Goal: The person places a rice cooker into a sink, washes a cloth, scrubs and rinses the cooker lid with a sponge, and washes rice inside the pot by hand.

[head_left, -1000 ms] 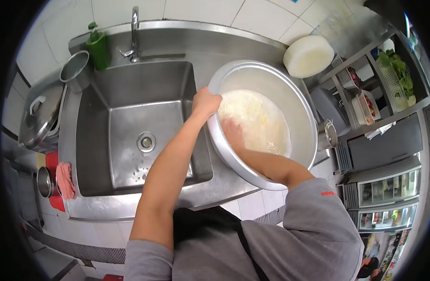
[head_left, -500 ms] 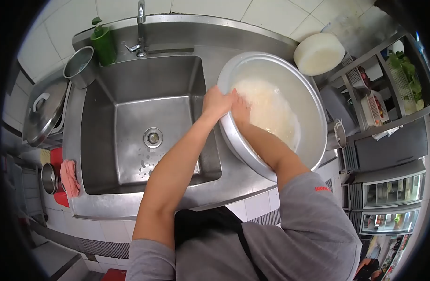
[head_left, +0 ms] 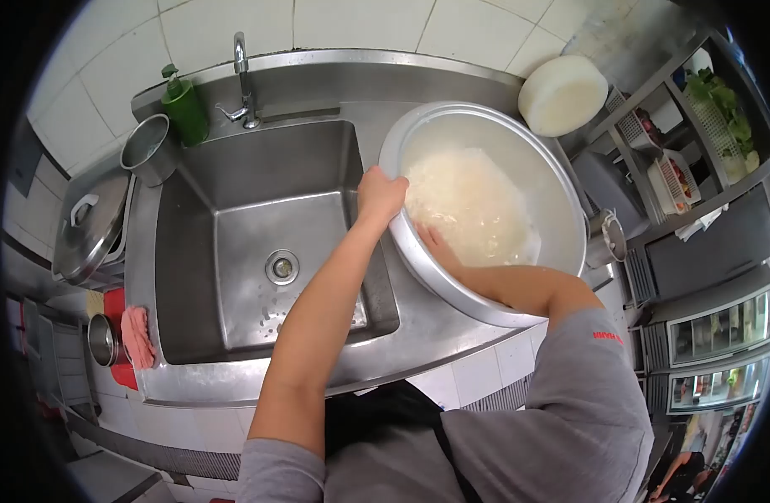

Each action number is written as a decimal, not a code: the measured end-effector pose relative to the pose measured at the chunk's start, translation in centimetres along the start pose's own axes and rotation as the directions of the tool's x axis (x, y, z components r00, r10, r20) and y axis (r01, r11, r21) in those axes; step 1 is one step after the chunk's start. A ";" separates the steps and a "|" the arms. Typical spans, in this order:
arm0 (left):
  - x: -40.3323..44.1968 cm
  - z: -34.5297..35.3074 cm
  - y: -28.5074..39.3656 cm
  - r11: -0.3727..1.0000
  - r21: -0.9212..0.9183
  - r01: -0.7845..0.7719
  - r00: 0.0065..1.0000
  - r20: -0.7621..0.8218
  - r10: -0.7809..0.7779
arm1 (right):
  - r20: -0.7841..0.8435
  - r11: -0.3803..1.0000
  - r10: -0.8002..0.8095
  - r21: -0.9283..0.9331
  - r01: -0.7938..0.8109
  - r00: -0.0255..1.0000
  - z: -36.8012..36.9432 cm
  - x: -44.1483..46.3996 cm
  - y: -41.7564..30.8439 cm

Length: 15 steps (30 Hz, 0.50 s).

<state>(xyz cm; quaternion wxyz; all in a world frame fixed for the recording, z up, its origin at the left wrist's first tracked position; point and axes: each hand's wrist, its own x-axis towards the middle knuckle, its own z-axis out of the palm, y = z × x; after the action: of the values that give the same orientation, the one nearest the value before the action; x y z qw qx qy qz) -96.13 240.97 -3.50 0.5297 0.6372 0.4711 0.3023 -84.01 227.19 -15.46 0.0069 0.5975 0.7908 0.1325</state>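
Observation:
A large silver metal pot (head_left: 561, 226) stands on the steel counter right of the sink, holding cloudy whitish water and pale grains that look like rice (head_left: 469, 197). My left hand (head_left: 381, 197) is closed around the pot's rim on the side toward the sink. Inside the pot, near that same wall, is my right hand (head_left: 438, 246), its fingers stretched out at the edge of the grains and partly hidden by the water. I see nothing gripped in it.
Left of the pot lies the steel sink basin (head_left: 234, 277) with a faucet (head_left: 242, 84) behind it. A green pump bottle (head_left: 184, 109) and a metal container (head_left: 149, 151) stand at its back left corner. A pink cloth (head_left: 137, 337) hangs at the left. A round white block (head_left: 562, 95) sits behind the pot.
My right hand has moved away from my left hand, down along the pot's inner wall toward me, and its elbow has swung outward. My left hand stays on the rim. The view has shifted slightly.

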 end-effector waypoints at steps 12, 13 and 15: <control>-1.8 0.1 -0.4 0.987 -0.150 0.059 0.998 -0.021 -0.062 | 0.352 0.693 0.498 0.389 -0.607 0.793 -2.3 8.5 -0.8; -2.6 -0.2 -0.2 0.976 -0.193 0.105 0.994 0.011 -0.104 | 0.366 0.622 0.551 0.419 -0.661 0.750 -3.0 9.0 -0.3; -5.0 0.6 -1.6 0.947 -0.320 -0.009 0.999 -0.034 -0.002 | 0.401 0.419 0.677 0.480 -0.771 0.617 -3.8 10.8 1.5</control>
<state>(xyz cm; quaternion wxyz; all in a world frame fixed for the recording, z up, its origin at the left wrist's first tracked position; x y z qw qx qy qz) -97.91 236.17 -4.65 0.6175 0.5386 0.4236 0.3862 -86.28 237.04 -9.90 -0.1870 0.8543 0.4483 -0.1852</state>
